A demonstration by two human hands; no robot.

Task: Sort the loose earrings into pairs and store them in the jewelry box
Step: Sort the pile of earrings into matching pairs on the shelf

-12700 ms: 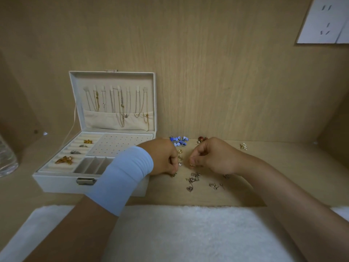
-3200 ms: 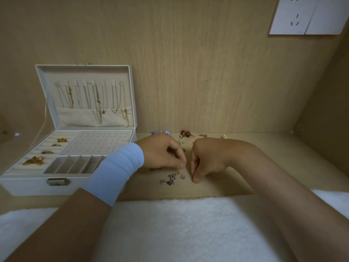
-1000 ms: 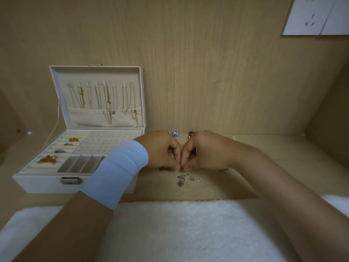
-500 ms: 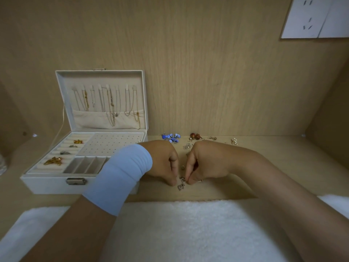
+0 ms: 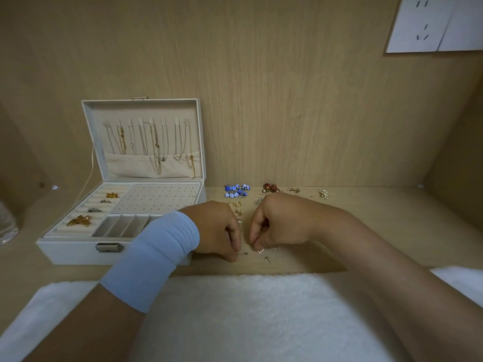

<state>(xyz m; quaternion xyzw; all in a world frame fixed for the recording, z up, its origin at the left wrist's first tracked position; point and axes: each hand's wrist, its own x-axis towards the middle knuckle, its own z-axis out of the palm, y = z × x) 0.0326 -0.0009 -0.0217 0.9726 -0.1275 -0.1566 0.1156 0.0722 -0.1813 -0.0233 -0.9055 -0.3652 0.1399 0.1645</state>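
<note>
The open white jewelry box (image 5: 78,254) stands at the left, with a few gold and silver pieces in its ring rolls. Loose earrings lie on the wooden shelf: blue ones (image 5: 236,190), red ones (image 5: 270,187), gold hoops (image 5: 235,204), a pearl cluster (image 5: 324,194) and small silver studs (image 5: 268,259). My left hand (image 5: 219,228) has curled fingers, and its tips pinch a tiny stud (image 5: 245,253) against the shelf. My right hand (image 5: 279,223) is curled too, pinching a small silver earring (image 5: 260,251) at its fingertips. The two hands are a few centimetres apart.
A white fluffy towel (image 5: 235,314) covers the front of the shelf under my forearms. A clear glass (image 5: 6,226) sits at the far left edge. Wooden walls close in the back and both sides. A white socket plate (image 5: 433,22) is high on the right.
My hands, fingertips together a second ago, have drawn slightly apart at the shelf surface. The small silver pieces between them now lie separated.
</note>
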